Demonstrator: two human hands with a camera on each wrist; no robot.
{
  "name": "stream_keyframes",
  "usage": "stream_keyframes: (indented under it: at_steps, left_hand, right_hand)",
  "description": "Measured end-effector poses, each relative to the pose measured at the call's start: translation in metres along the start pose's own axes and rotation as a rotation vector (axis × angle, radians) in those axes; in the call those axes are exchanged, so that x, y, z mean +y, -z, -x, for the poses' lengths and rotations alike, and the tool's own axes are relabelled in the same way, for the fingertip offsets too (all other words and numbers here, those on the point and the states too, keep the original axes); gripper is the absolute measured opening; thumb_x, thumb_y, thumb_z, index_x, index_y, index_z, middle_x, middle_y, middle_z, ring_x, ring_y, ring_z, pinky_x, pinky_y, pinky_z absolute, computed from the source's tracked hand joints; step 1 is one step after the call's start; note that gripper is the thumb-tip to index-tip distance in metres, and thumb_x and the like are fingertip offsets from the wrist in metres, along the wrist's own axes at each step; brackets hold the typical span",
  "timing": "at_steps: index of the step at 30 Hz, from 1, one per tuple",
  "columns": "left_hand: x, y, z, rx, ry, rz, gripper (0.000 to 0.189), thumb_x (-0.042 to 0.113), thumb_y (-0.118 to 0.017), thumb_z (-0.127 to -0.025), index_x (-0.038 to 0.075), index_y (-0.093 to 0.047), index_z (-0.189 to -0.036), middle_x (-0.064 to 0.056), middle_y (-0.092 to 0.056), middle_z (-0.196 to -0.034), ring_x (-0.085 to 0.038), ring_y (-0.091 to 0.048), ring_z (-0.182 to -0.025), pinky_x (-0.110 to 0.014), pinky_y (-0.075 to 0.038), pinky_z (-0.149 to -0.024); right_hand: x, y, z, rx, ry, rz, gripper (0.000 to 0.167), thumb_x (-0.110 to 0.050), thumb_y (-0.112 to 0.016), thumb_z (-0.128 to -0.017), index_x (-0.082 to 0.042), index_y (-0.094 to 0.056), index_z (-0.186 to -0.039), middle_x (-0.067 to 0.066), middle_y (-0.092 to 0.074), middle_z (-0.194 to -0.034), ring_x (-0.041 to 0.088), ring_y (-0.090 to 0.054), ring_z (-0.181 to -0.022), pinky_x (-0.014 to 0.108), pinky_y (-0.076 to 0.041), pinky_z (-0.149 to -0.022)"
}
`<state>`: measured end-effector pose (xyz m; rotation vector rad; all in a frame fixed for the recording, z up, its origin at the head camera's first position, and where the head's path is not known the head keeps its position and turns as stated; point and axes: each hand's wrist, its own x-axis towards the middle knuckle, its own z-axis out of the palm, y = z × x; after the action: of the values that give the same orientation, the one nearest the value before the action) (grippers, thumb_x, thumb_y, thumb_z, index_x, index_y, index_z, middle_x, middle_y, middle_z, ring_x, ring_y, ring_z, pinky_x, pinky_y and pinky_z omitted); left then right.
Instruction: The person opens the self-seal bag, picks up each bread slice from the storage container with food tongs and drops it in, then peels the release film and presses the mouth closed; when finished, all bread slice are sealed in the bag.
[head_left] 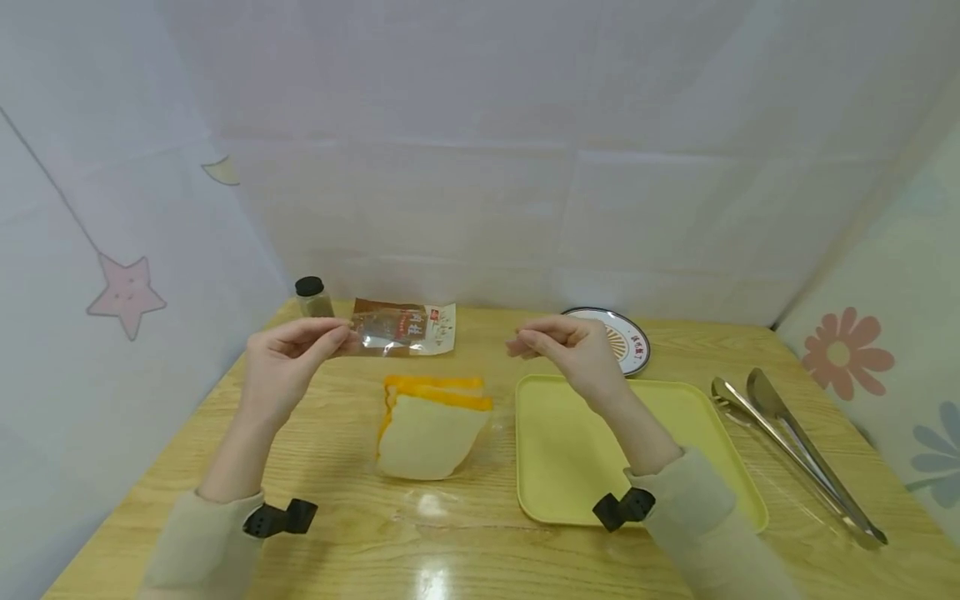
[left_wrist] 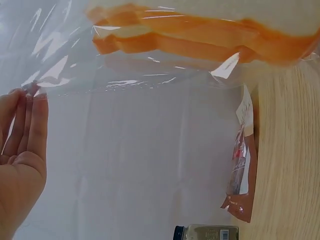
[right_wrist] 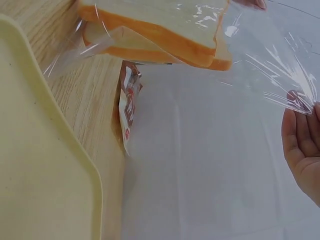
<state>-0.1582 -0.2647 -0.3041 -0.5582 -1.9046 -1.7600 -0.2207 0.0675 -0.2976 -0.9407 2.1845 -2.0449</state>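
My left hand (head_left: pixel 288 358) pinches an edge of clear plastic film (left_wrist: pixel 55 50) between thumb and fingers, raised over the left of the table. Level with it, my right hand (head_left: pixel 573 354) pinches another part of that film. Stretched between them, the film shows best by its shiny creases in the wrist views. Two slices of bread (head_left: pixel 431 437) with orange-brown crusts lie stacked on the table, below and between my hands. Film overlaps the bread in both wrist views, and more spreads around it on the table.
A yellow tray (head_left: pixel 720 467) lies right of the bread, with a round plate (head_left: pixel 637 358) behind it. Metal tongs (head_left: pixel 810 458) lie far right. A brown-and-white food packet (head_left: pixel 442 329) and a black-capped jar (head_left: pixel 315 302) stand at the back left, before a white cloth wall (head_left: pixel 450 208).
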Motion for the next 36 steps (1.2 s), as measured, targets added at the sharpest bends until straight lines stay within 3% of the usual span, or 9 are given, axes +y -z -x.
stream_keyframes:
  at_steps: [3,7,11,17,24,32,36]
  left_hand:
    - [-0.001,0.0,0.0,-0.002,0.016,-0.011,0.014,-0.004,-0.061,-0.088,-0.009,-0.068,-0.099,0.003,-0.074,-0.088,-0.012,-0.071,-0.077,-0.023,-0.057,-0.078]
    - [-0.002,-0.001,-0.002,-0.021,-0.012,0.002,0.018,-0.006,-0.06,-0.088,-0.011,-0.066,-0.104,0.001,-0.074,-0.088,-0.011,-0.071,-0.077,-0.024,-0.058,-0.077]
    - [-0.005,0.0,-0.002,-0.057,-0.056,0.033,0.021,-0.01,-0.058,-0.087,-0.016,-0.063,-0.106,0.0,-0.074,-0.091,-0.012,-0.071,-0.079,-0.025,-0.058,-0.077]
    - [-0.008,0.003,-0.003,-0.139,-0.167,0.142,0.017,-0.02,-0.051,-0.086,-0.023,-0.06,-0.099,-0.009,-0.073,-0.095,-0.016,-0.071,-0.081,-0.028,-0.058,-0.076]
    - [-0.009,0.004,-0.005,-0.232,-0.262,0.172,0.023,-0.024,-0.05,-0.084,-0.021,-0.061,-0.103,-0.012,-0.071,-0.097,-0.02,-0.07,-0.084,-0.03,-0.058,-0.077]
    - [-0.008,0.006,-0.001,-0.224,-0.269,0.143,0.028,-0.026,-0.049,-0.083,-0.011,-0.068,-0.098,-0.007,-0.071,-0.099,-0.015,-0.067,-0.086,-0.023,-0.058,-0.075]
    - [-0.008,0.006,-0.003,-0.264,-0.282,0.181,0.03,-0.028,-0.045,-0.082,-0.013,-0.067,-0.098,-0.011,-0.071,-0.099,-0.018,-0.068,-0.088,-0.027,-0.058,-0.078]
  right_hand:
    - [0.001,-0.001,0.003,0.015,0.02,-0.006,0.022,-0.013,-0.063,-0.091,0.006,-0.068,-0.102,-0.004,-0.074,-0.085,0.018,-0.071,-0.083,0.033,-0.058,-0.081]
    - [0.002,-0.002,0.005,0.035,0.056,-0.026,0.019,-0.011,-0.063,-0.09,0.003,-0.069,-0.101,-0.006,-0.074,-0.085,0.015,-0.071,-0.082,0.032,-0.058,-0.083]
    - [0.005,-0.001,0.007,0.022,0.084,-0.048,0.015,-0.01,-0.063,-0.09,-0.009,-0.072,-0.102,-0.008,-0.074,-0.087,0.013,-0.071,-0.084,0.031,-0.058,-0.083]
    - [0.01,0.003,0.011,-0.056,0.151,-0.091,0.023,-0.007,-0.059,-0.092,-0.022,-0.07,-0.105,-0.009,-0.074,-0.092,0.011,-0.071,-0.088,0.029,-0.057,-0.086]
    - [0.015,0.006,0.015,-0.098,0.159,-0.164,0.026,-0.004,-0.056,-0.093,-0.022,-0.07,-0.107,-0.005,-0.074,-0.095,0.013,-0.07,-0.093,0.031,-0.055,-0.09]
    - [0.018,0.008,0.014,-0.132,0.2,-0.2,0.027,0.0,-0.053,-0.094,-0.017,-0.072,-0.103,-0.004,-0.073,-0.099,0.014,-0.07,-0.094,0.03,-0.055,-0.09]
    - [0.018,0.01,0.012,-0.144,0.234,-0.187,0.027,0.002,-0.051,-0.094,-0.015,-0.071,-0.1,-0.005,-0.073,-0.1,0.014,-0.069,-0.096,0.027,-0.056,-0.086]
